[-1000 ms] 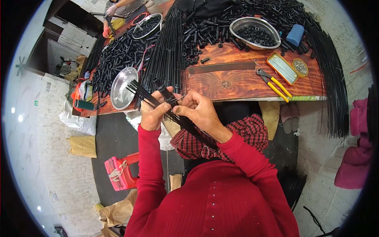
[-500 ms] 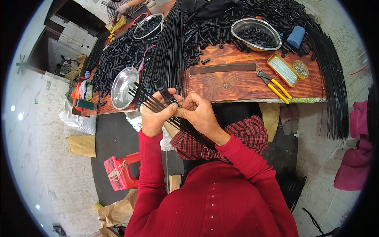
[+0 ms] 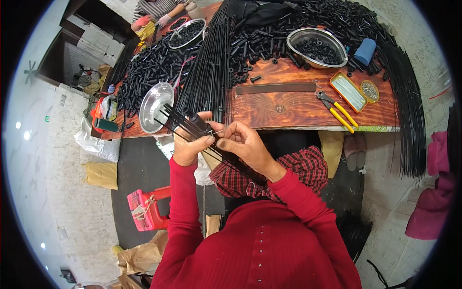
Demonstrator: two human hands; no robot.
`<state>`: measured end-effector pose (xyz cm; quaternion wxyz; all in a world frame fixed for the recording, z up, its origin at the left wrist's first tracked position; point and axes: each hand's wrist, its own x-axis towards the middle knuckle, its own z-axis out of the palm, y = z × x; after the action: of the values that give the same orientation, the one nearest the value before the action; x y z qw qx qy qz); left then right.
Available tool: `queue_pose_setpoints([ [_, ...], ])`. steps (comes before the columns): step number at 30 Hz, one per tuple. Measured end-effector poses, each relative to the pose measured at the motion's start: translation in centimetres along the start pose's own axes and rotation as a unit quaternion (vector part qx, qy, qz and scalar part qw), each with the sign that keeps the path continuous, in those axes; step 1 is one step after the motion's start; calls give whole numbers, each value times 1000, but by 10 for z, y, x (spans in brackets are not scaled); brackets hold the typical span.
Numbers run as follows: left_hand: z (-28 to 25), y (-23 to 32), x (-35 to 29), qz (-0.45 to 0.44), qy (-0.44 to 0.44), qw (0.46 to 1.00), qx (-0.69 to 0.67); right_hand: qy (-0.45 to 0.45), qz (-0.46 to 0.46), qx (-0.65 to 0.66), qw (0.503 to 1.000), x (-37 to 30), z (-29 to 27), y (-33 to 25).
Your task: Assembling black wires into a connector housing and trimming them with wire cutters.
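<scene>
a reddish wooden worktop (image 3: 269, 113) spreads across the upper part of the view, carrying a broad heap of black tubular parts (image 3: 262, 41) and, further left, a second heap of similar pieces (image 3: 144, 72). between them a thick sheaf of long black rods (image 3: 204, 72) lies on the worktop, and another dark bundle (image 3: 408, 125) hangs over its right end. at the upper left a co-worker in a striped top (image 3: 156, 7) sits by the far heap. a red-and-black checked cloth (image 3: 301, 166) covers the person's lap; a red stool (image 3: 149, 207) stands to the left. the left hand (image 3: 188, 148) is closed around a bunch of thin black rods (image 3: 231, 166), which slants down to the right beneath the right hand (image 3: 250, 148). an oval steel bowl (image 3: 327, 63) of small black rings stands among the parts, with a shiny bowl (image 3: 151, 111) near the front edge at left. yellow-handled pliers (image 3: 337, 111) lie beside an orange-rimmed tray (image 3: 349, 91) of pale slivers; a blue block (image 3: 365, 51) sits behind. a black tube (image 3: 196, 120) stands tilted in the left hand, just in front of the worktop's edge, and the right hand's fingertips are pinched on a thin pale pin (image 3: 216, 132) at its lower end.
</scene>
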<state>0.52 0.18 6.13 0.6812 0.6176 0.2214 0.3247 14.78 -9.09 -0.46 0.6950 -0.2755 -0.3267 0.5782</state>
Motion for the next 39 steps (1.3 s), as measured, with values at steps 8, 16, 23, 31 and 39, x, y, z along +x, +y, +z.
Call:
queue_pose_setpoints([
  [8, -11, -5, -2, 13, -20, 1000, -16, -16, 22, 45, 999, 5, 1, 8],
  [16, -12, -6, -1, 10, -48, 999, -12, -32, 69, 68, 995, 11, -1, 12],
  [23, -6, 4, 2, 32, -87, 995, 36, -90, 114, 61, 988, 17, -5, -15],
  [31, 10, -9, 4, -8, -24, 1000, -5, -19, 164, 1, 986, 14, -21, -10],
  [39, 18, -10, 13, -34, 27, 999, 18, 98, -11, -94, 991, -5, -18, -17],
])
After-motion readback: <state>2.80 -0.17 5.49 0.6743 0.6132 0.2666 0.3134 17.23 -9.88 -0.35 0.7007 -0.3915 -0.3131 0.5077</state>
